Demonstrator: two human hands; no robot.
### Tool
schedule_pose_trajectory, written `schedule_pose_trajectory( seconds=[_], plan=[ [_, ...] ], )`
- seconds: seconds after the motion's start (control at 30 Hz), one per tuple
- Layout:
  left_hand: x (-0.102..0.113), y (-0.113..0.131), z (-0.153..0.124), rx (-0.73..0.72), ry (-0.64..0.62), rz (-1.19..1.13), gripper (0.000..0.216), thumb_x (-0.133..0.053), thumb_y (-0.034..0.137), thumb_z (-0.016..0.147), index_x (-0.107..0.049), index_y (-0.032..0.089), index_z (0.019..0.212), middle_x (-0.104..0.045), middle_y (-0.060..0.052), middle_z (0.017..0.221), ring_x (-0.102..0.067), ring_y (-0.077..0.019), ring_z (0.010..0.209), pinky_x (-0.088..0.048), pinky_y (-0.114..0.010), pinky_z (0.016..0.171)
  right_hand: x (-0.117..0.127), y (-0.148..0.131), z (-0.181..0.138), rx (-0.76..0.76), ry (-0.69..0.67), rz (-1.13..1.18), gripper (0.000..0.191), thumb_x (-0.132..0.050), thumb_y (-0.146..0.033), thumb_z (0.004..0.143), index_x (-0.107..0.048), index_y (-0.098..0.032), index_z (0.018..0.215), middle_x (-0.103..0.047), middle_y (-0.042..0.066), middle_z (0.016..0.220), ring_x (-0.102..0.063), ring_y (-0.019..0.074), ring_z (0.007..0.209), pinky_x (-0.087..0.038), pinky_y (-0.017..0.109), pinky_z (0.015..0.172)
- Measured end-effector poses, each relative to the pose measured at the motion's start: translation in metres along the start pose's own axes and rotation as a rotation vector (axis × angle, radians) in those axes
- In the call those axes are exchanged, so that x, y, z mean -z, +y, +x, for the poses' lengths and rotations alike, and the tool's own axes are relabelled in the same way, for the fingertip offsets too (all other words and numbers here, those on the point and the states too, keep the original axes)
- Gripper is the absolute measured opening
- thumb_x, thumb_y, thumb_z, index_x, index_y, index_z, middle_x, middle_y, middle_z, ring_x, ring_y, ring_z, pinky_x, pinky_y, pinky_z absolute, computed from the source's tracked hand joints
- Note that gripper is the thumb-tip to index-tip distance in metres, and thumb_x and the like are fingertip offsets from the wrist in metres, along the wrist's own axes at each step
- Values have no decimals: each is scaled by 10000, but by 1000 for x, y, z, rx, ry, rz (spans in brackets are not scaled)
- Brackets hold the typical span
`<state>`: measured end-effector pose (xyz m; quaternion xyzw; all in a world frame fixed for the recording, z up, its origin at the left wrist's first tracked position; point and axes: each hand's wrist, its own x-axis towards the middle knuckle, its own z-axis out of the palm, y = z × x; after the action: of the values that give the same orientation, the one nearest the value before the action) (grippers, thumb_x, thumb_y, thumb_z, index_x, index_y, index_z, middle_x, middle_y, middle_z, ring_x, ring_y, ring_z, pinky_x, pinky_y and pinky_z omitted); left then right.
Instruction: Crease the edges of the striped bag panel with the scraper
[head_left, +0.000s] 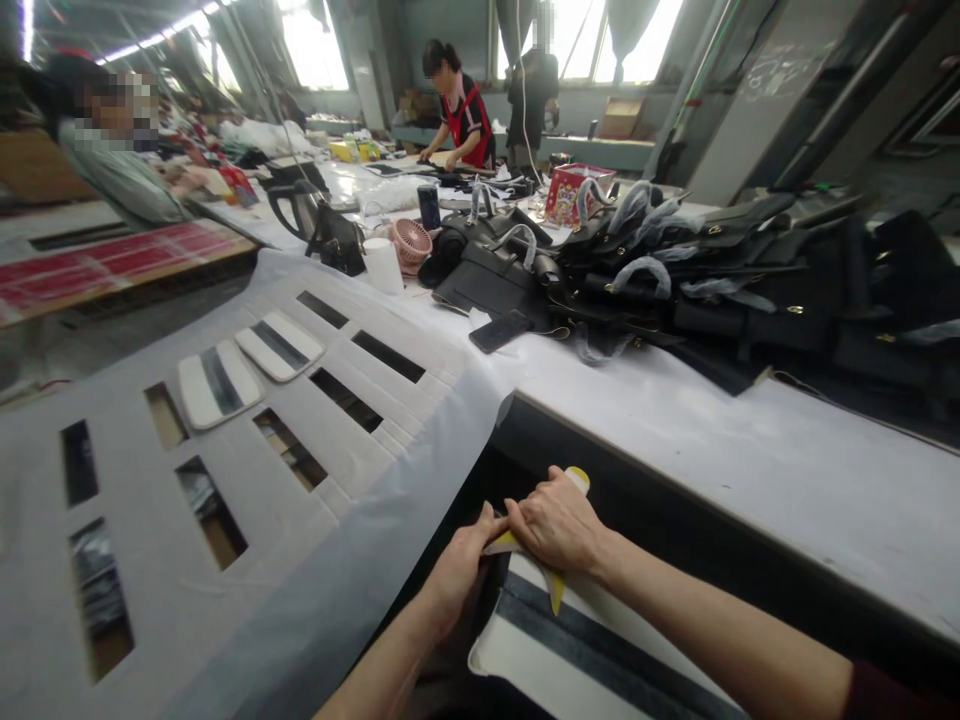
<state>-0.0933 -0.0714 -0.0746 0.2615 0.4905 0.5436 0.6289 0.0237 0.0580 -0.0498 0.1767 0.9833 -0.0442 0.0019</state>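
Two hands work at the near edge of the tabletop point(750, 460). The left hand point(457, 570) and the right hand point(559, 520) meet on one yellow strip point(556, 590), both sets of fingers pinched on it, over one white panel with a dark stripe point(570, 650) lying low at the bottom edge, partly cut off. Two more such white striped panels point(217, 385) lie on the grey slotted template point(315, 440). One phone point(499, 330) lies beside a heap of black handbags point(675, 270), too tangled to count. What shows through the slots is hard to make out.
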Motion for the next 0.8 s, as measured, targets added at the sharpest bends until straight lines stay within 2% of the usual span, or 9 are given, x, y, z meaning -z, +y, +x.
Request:
schedule_pose_trajectory(
  seconds=[0.07,0.13,0.23,0.33,0.5,0.63,0.73,0.8],
  plan=[
    [0,1,6,17,-64,-80,635,-334,597,967,-692,98,1128,-692,-120,992,-610,-249,970,-402,-376,974,1,1,-5,-25,-10,-9,597,-307,-327,1026,-645,-169,560,-699,72,636,-592,174,560,-234,408,754],
    [-1,2,11,36,-75,-111,606,-394,595,953,-702,97,1111,-692,-125,999,-610,-245,962,-410,-365,953,2,3,-10,-47,-20,-18,603,-303,-329,1029,-643,-171,557,-698,70,635,-591,172,558,-226,402,733],
    [-1,-1,16,53,-50,-94,523,-550,566,900,-719,90,1034,-686,-105,904,-599,-201,837,-430,-298,803,2,5,-15,-69,-26,-24,616,-293,-319,1034,-637,-171,544,-685,67,610,-579,163,545,-219,397,721],
    [3,-6,20,62,-81,-75,473,-647,528,852,-722,87,1005,-668,-83,833,-568,-163,743,-398,-258,699,2,3,-16,-84,-36,-2,611,-289,-321,1036,-648,-173,565,-687,66,619,-588,169,568,-229,393,736],
    [9,-7,25,69,-139,-38,485,-658,527,842,-724,88,1038,-672,-88,843,-576,-178,778,-406,-266,724,4,0,-14,-139,-114,53,599,-267,-357,1042,-684,-179,650,-725,70,734,-649,208,699,-281,404,826],
    [11,-8,27,69,-120,25,471,-676,494,835,-712,119,1117,-702,-90,916,-593,-196,843,-418,-273,769,9,14,-26,-224,-191,105,636,-243,-410,1053,-691,-204,652,-732,39,744,-684,204,757,-341,368,880],
    [13,-10,27,74,-94,76,486,-690,476,825,-693,136,1173,-716,-91,984,-598,-202,879,-420,-272,777,15,32,-41,-341,-220,98,668,-200,-438,1051,-706,-195,689,-729,79,760,-695,243,768,-401,345,773],
    [15,-11,28,77,-96,104,487,-682,479,832,-688,142,1185,-717,-92,1027,-598,-198,889,-421,-268,776,18,40,-48,-433,-247,97,669,-158,-438,1047,-732,-198,801,-730,106,802,-698,274,771,-414,332,674]
  ],
)
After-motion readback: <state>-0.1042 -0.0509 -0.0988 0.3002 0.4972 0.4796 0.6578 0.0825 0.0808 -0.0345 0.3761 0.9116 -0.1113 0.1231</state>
